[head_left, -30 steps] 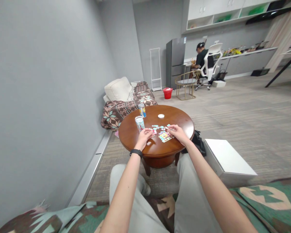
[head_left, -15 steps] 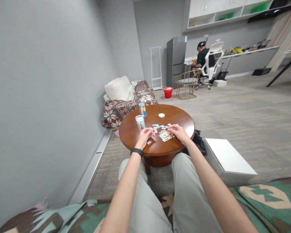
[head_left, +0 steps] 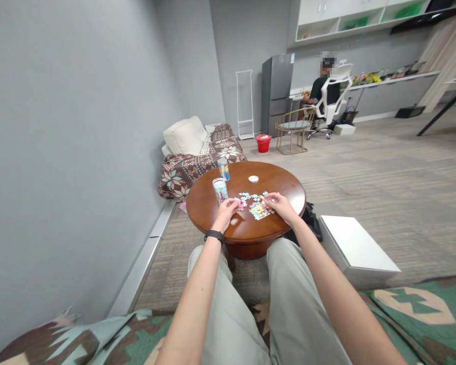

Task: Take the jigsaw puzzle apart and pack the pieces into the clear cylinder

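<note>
Both my arms reach out to a round brown wooden table point(head_left: 277, 182). My left hand point(head_left: 226, 212), a black band on its wrist, rests with curled fingers at the left edge of a scatter of small jigsaw pieces point(head_left: 251, 196). My right hand point(head_left: 279, 206) lies at the right of the pieces with its fingers bent down onto them. Between the hands sits a small joined patch of puzzle point(head_left: 259, 211) in yellow and blue. What the fingers pinch, if anything, is too small to make out.
Two printed cans point(head_left: 220, 190) point(head_left: 223, 169) and a small white lid point(head_left: 253, 178) stand on the table. A white box point(head_left: 355, 245) lies on the floor at right. A patterned sofa with cushions point(head_left: 197, 152) sits beyond; a person sits at a far desk.
My hands stay on the puzzle pieces with only slight finger shifts. The view has tilted slightly, and my knees have drawn together under the table.
</note>
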Demonstrator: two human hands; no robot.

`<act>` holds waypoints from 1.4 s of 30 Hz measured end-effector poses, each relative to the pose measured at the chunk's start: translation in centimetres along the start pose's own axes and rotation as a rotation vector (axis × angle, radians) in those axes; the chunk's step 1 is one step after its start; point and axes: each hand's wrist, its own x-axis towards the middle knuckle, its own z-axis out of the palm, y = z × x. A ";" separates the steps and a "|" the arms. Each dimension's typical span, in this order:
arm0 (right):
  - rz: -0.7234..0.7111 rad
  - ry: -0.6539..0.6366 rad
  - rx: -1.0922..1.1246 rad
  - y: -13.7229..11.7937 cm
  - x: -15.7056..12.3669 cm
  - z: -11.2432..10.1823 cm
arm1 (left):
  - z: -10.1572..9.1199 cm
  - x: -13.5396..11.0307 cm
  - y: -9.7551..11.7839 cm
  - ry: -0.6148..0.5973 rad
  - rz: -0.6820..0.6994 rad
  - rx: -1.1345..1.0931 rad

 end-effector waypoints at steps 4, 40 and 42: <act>0.000 -0.021 -0.021 0.0 0.1 -0.1 | 0.0 -0.1 0.2 -0.018 0.023 0.022; -0.012 0.019 -0.128 -0.3 -0.1 -0.2 | -0.1 -0.1 0.1 -0.056 0.002 -0.032; -0.016 0.004 -0.122 -0.2 -0.1 -0.2 | -0.1 0.0 0.0 -0.053 -0.014 -0.036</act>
